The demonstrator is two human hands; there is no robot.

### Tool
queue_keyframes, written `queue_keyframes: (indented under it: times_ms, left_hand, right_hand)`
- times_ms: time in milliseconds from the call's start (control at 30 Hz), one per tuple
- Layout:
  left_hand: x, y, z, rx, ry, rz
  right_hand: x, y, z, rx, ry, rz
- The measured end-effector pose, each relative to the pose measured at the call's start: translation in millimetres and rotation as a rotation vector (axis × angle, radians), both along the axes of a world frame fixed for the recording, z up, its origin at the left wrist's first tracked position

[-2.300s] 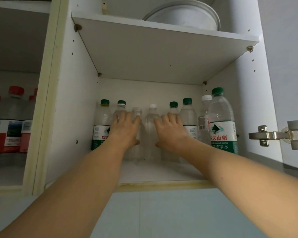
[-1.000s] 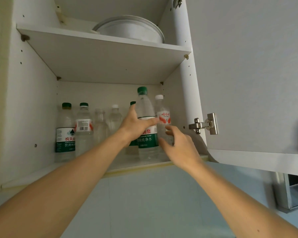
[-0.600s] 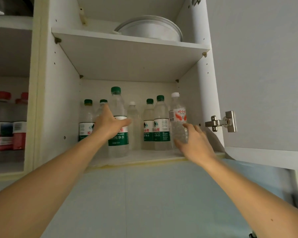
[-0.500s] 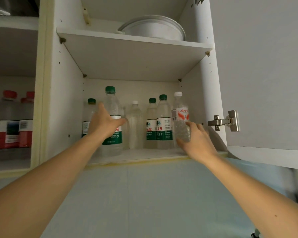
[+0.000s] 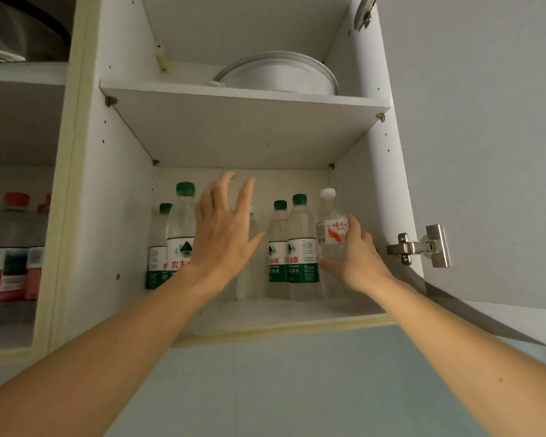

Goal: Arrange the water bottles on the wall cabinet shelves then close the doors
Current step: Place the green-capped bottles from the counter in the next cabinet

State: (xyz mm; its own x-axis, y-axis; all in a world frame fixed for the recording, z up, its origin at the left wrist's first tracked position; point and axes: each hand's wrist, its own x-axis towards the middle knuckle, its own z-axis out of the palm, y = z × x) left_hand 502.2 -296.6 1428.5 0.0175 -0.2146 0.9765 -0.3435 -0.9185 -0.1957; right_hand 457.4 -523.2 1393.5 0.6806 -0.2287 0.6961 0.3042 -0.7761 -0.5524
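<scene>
Several water bottles stand on the lower shelf [image 5: 265,313] of the open wall cabinet. My right hand [image 5: 355,258] grips the white-capped bottle with a red label [image 5: 331,223] at the right end of the row. Beside it stand two green-capped bottles [image 5: 300,244]. My left hand [image 5: 224,230] hovers open, fingers spread, in front of the middle of the row, just right of the tall green-capped bottle [image 5: 182,228]. A clear bottle [image 5: 249,279] is partly hidden behind that hand.
The right cabinet door [image 5: 486,137] stands open, its metal hinge [image 5: 420,246] near my right hand. A white round pan [image 5: 278,74] sits on the upper shelf. The left compartment holds red-capped bottles [image 5: 13,247]. Below the cabinet is a pale tiled wall.
My left hand has let go of the tall green-capped bottle and lifted open to its right. My right hand stays on the red-labelled bottle.
</scene>
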Motion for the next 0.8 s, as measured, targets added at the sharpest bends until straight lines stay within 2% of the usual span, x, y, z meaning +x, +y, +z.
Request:
queue_keyframes:
  times_ms: [100, 233, 333, 467, 667, 800]
  left_hand:
    - [14.1, -30.0, 2.0, 0.161, 0.193, -0.074]
    - [50.2, -57.9, 7.3, 0.186, 0.558, -0.13]
    - [74.9, -69.7, 12.9, 0.214, 0.685, -0.136]
    - [94.2, -82.2, 17.3, 0.246, 0.723, -0.143]
    - [111.4, -97.7, 14.6, 0.345, 0.65, -0.151]
    - [120.4, -100.7, 6.5, 0.325, 0.6, -0.145]
  right_hand:
    - [10.3, 3.7, 3.3, 0.021, 0.021, -0.008]
    - [21.3, -1.0, -5.7, 0.037, 0.0, 0.0]
    - [27.4, -5.1, -8.9, 0.059, -0.023, 0.002]
    - [30.7, -6.9, -10.4, 0.069, -0.062, -0.084]
    - [36.1, -14.0, -12.6, 0.085, -0.062, -0.186]
    - [38.6, -14.5, -13.0, 0.091, -0.06, -0.2]
